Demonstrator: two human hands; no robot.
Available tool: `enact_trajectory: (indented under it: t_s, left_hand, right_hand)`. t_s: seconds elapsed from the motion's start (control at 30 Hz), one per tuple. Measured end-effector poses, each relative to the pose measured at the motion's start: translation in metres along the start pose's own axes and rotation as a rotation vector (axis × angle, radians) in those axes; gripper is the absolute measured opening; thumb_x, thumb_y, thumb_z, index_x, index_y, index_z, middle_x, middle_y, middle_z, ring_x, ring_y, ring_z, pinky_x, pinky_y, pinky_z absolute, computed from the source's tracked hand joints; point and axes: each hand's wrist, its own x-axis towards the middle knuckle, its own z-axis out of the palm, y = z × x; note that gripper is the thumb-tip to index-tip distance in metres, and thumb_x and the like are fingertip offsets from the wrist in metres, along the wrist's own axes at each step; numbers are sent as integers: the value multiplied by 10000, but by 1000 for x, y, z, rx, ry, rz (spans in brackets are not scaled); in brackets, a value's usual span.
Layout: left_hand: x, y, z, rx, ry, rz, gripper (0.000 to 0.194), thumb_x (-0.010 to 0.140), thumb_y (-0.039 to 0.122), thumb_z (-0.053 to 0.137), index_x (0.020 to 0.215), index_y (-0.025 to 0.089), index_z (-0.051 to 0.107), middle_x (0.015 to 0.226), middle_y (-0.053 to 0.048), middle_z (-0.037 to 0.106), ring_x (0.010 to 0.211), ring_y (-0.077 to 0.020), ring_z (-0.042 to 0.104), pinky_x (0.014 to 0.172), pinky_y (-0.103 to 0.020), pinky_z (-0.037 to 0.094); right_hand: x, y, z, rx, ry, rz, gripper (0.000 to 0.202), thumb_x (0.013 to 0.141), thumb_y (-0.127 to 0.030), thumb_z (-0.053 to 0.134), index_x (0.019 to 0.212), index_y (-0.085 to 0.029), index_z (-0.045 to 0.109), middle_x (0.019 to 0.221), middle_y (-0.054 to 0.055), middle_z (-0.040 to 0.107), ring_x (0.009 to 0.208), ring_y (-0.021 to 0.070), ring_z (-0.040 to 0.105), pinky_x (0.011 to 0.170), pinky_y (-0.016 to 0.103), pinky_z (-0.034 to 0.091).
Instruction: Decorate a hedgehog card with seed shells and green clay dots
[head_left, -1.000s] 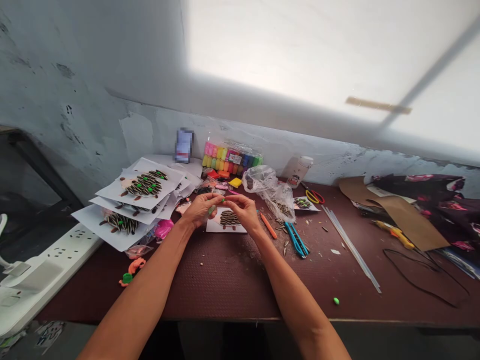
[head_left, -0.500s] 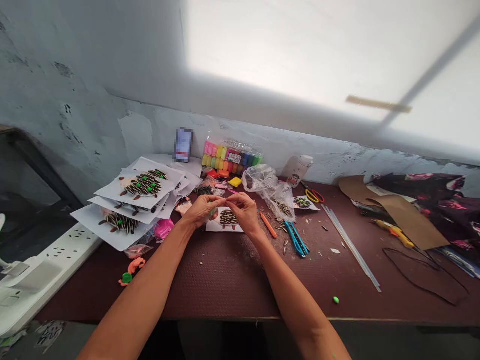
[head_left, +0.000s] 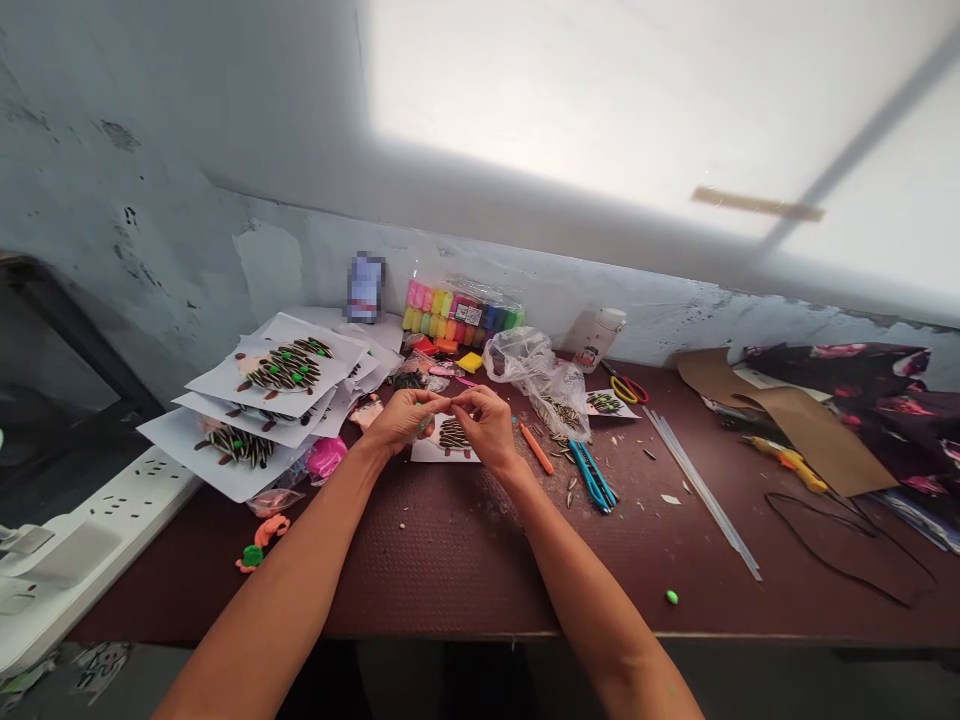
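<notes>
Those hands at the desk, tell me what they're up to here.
The left hand and right hand meet at the fingertips above a white sheet bearing dark seeds. Anything pinched there is too small to tell. More sheets, with seeds and green dots, are stacked at left.

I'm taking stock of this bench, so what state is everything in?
Left hand: fingers pinched, meeting the right's.
Right hand: fingers pinched.
Seed picture: flat, partly hidden.
Picture stack: sheets skewed, overlapping.
Clear bag: crumpled, seeds inside.
Bottle: standing, capped.
Power strip: plug inserted.
Green ball: loose, rounded.
Phone: propped upright.
Scissors: lying down, blade opening unclear.
</notes>
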Motion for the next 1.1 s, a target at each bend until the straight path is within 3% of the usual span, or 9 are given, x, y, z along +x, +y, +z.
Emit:
enact_trajectory:
  t_s: [0.23, 0.4, 0.63, 0.77, 0.93, 1.1]
  left_hand:
    - [-4, 2, 6, 193, 13, 46, 370, 592, 456, 846, 644, 142, 657, 455, 47, 516, 353, -65, 422, 361, -188, 276]
    - [-3, 4, 4, 85, 57, 77, 345, 630, 441, 796, 669, 150, 617, 667, -18, 685, 369, -41, 417, 371, -190, 321]
    - [2, 5, -5, -168, 91, 62, 370, 585, 304, 846, 889, 136, 717, 700, 12, 670, 349, -30, 422, 349, -188, 282]
    - [4, 6, -5, -288, 144, 42, 314, 606, 272, 858, 835, 123, 705, 693, 15, 662, 344, -23, 424, 340, -180, 297]
    - [6, 2, -1, -295, 188, 53, 349, 681, 370, 851, 722, 136, 594, 658, 10, 646, 358, -47, 469, 326, -175, 320]
    - [4, 0, 2, -243, 192, 89, 495, 636, 515, 867, 635, 156, 526, 562, 40, 568, 352, -56, 463, 312, -174, 309]
  right_hand:
    - [-2, 3, 4, -202, 67, 101, 63, 746, -195, 593, 687, -211, 606, 722, -2, 616, 663, 139, 549, 666, 264, 422]
    - [7, 10, -7, 16, 225, 248, 142, 729, -244, 482, 779, -200, 608, 736, 2, 647, 661, 145, 578, 632, 255, 445]
    - [8, 9, -6, 245, -43, 346, 141, 696, -282, 488, 677, -197, 599, 688, -6, 649, 565, 109, 545, 553, 223, 442]
    - [6, 0, -2, 345, -188, 360, 192, 725, -367, 606, 746, -181, 650, 701, 0, 668, 576, 100, 551, 545, 212, 453]
    - [3, -7, 2, 397, -271, 376, 315, 697, -471, 722, 702, -170, 632, 634, -10, 631, 511, 78, 508, 480, 199, 439]
    - [-1, -8, 6, 378, -305, 379, 481, 767, -633, 651, 624, -192, 523, 533, -47, 517, 427, 61, 438, 383, 177, 383]
